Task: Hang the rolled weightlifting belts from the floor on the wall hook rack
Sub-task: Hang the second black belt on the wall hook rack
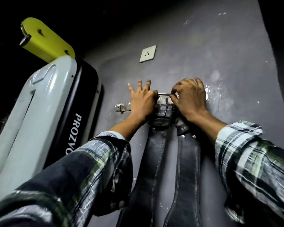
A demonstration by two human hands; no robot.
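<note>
A black leather weightlifting belt (pixel 156 154) with white stitching hangs down the grey wall, and a second belt length (pixel 188 161) hangs right beside it. Their tops meet at a metal hook rack (pixel 123 108) fixed to the wall. Both my hands are up at the belt's metal buckle bar (pixel 164 93). My left hand (pixel 142 102) pinches the bar's left end with thumb and forefinger, the other fingers spread against the wall. My right hand (pixel 189 98) pinches the bar's right end and covers the rack's right side.
A grey and black gym machine housing (pixel 44 115) with a yellow top plate (pixel 46 39) stands close on the left. A white wall socket (pixel 147 54) sits above the rack. The wall (pixel 220 54) around the rack shows white chipped spots.
</note>
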